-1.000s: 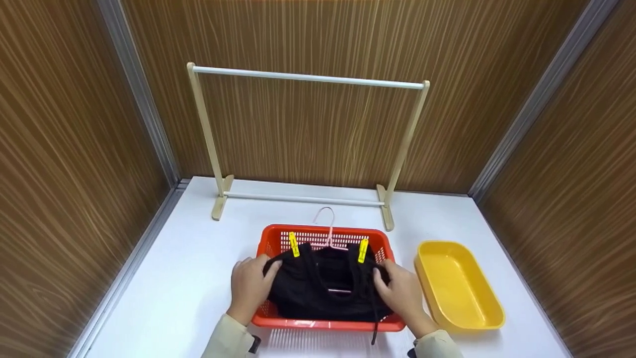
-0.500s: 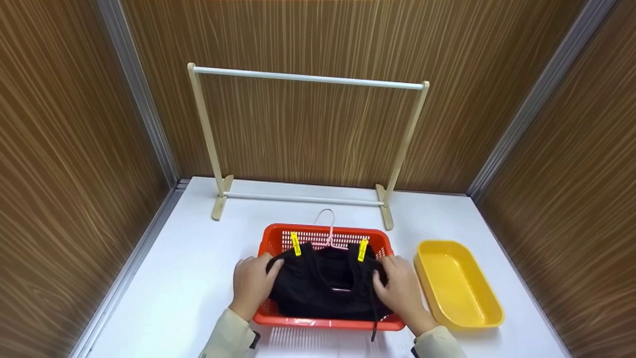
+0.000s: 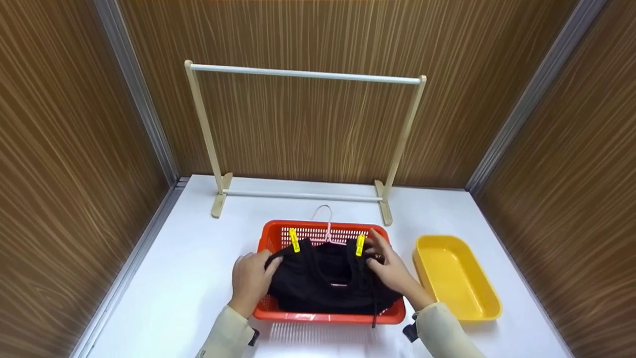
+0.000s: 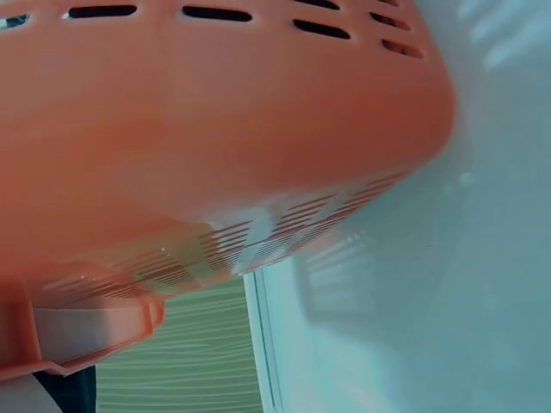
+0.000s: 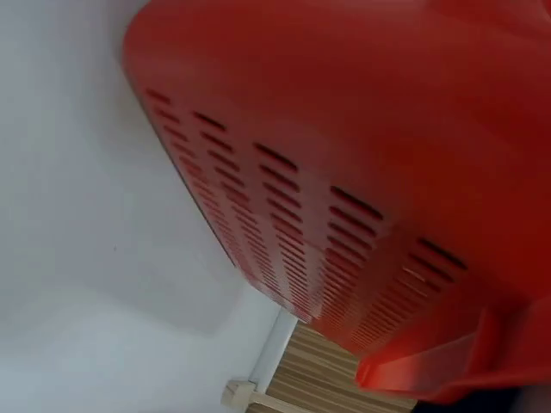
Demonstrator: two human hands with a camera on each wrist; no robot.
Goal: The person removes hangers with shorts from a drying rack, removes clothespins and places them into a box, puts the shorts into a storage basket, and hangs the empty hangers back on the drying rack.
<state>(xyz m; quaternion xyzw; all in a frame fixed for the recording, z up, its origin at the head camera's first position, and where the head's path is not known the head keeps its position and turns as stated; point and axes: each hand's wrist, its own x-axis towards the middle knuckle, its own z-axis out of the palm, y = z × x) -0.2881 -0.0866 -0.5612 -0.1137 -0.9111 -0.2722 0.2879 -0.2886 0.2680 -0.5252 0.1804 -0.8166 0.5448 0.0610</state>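
Observation:
A black strappy garment [image 3: 323,298] lies bunched in a red basket [image 3: 283,316], on a pink hanger [image 3: 328,233] whose hook stands up past the far rim. Two yellow clothespins, a left clothespin [image 3: 294,240] and a right clothespin [image 3: 360,245], clip its straps. My left hand [image 3: 250,281] pinches the garment's left edge between thumb and fingers. On the other side, my right hand [image 3: 392,268] has its fingers spread beside the right clothespin, the thumb near the cloth. Both wrist views mostly show the basket's outer wall [image 4: 215,138]; the hands are out of sight there.
Behind the basket stands a wooden rack with a white top rail [image 3: 303,73] and splayed feet. A yellow tray [image 3: 457,278] sits to the right on the white table [image 3: 164,278]. Wood-grain panels [image 3: 308,30] enclose the back and sides.
My right hand has loosened from the garment's right edge, its fingers now straightened and raised toward the right clothespin. My left hand keeps its hold in the same place.

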